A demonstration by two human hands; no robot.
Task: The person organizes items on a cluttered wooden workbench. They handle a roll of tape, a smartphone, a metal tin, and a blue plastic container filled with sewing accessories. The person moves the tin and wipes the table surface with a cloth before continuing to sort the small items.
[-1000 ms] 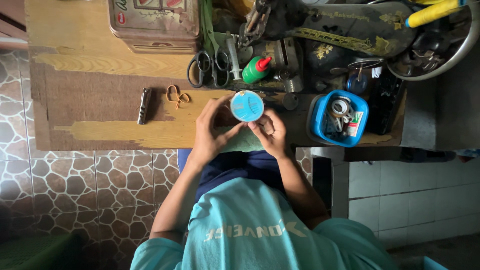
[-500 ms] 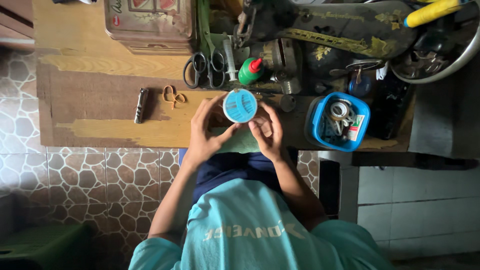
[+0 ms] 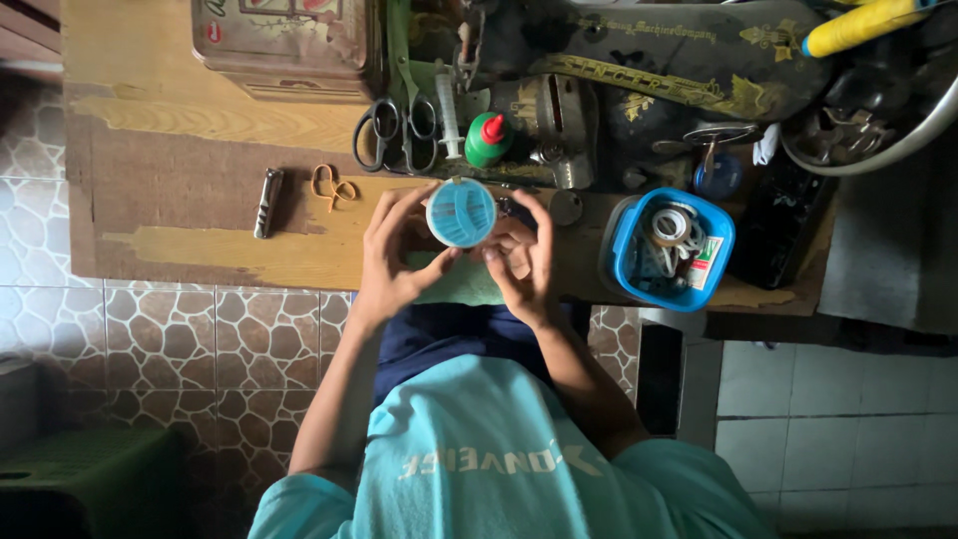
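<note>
Surface: a worn wooden surface [image 3: 200, 170] with a peeling brown top, crowded along its far edge; a tiled floor [image 3: 180, 339] lies below it on the left, pale tiles on the right.
Room: a dark sewing machine [image 3: 639, 80] stands at the far right, an old tin box [image 3: 289, 45] at the far left; a green stool [image 3: 80, 469] sits low on the left.
Left hand: the left hand [image 3: 389, 260] rises from the near edge, wrist bent, its fingers [image 3: 399, 205] spread and curled round the left side of the case.
Right hand: the right hand [image 3: 524, 265] mirrors it, palm turned inward, its fingers [image 3: 539, 215] cupping the right side of the case.
Grip: both hands hold the case between them, fingers narrow about its rim.
Case: a round blue case [image 3: 461, 213] held just above the surface near its middle, between the two hands.
Facing: its flat face is turned up to the camera; being round, it shows no long axis, and the fine lines inside run roughly far to near.
Near it: scissors [image 3: 394, 130] and a green bottle [image 3: 489, 140] with a red cap lie just beyond; a blue tub [image 3: 624, 265] of small items stands to the right.
Left of it: rubber bands [image 3: 332, 185] and a small metal clip [image 3: 267, 202] lie apart on the surface.
</note>
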